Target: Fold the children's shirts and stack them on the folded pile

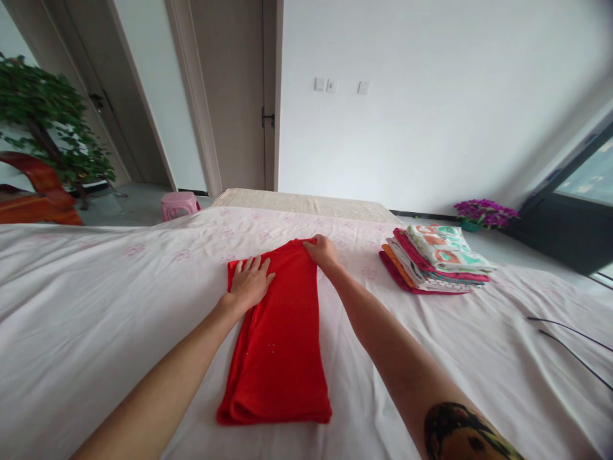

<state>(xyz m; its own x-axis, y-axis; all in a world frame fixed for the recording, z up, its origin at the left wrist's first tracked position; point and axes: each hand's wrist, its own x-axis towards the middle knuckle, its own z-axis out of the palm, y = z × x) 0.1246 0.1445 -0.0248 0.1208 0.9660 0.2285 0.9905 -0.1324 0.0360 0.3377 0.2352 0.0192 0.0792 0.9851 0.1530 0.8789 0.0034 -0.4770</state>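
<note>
Fingers (257, 262) on the left hand (248, 285) are lying a bit spread, palm down on the red cloth (287, 351), while the right hand (326, 251) is pinching its far right corner, from what I'm seeing. Cloth's sitting in a long folded strip on the pale sheet (119, 338), well apart from the folded stack (438, 248) on the right. Imo skewing is the risk: if the right is tugging harder than the left is pinning, layers could be sliding. Sheet's wrinkling too, so it might be dragging along underneath.
</note>
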